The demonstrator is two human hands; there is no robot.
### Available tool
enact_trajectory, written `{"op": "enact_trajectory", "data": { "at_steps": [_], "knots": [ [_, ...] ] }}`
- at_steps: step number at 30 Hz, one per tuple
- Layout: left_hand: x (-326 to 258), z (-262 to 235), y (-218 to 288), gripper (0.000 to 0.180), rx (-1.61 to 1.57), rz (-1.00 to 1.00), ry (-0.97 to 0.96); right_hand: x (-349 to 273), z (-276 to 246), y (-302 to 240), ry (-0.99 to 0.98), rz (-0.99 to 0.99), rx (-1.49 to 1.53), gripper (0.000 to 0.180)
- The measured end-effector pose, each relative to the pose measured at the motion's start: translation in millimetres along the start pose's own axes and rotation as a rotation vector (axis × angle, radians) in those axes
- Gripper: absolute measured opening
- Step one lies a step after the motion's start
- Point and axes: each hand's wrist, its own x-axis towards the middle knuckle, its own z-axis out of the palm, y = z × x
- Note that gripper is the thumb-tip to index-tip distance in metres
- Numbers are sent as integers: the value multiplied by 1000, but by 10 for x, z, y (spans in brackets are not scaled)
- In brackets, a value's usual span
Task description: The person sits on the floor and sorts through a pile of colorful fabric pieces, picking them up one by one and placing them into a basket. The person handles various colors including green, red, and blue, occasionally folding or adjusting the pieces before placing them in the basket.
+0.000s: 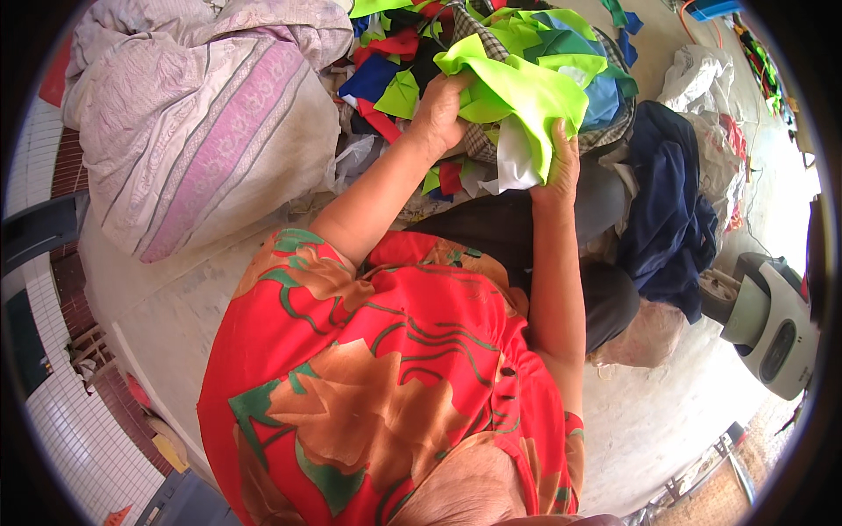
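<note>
My left hand (pixel 441 114) and right hand (pixel 559 164) grip the lime cloth (pixel 524 86) at opposite sides, probably to spread it, near the far scraps (pixel 566 42).

I hold neon-lime cloth (pixel 517 92); the scrap (pixel 516 158) just below it is white. My red shirt (pixel 395 368) carries brown leaves and curling green lines. Far left, the pale bundle (pixel 210 149) has a lilac patterned stripe; right, crumpled fabric (pixel 665 206) is navy.
</note>
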Motion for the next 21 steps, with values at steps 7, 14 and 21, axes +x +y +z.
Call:
{"op": "enact_trajectory", "data": {
  "at_steps": [7,14,21],
  "knots": [
    [15,20,101,38,-134,27,-64,-10,-34,-50,-3,74,170,49],
    [-42,61,96,42,-232,-63,-228,-21,-13,-110,33,98,251,53],
    [-88,-128,-150,41,-91,-173,-216,-25,-20,-76,107,80,-73,42]
  ]
}}
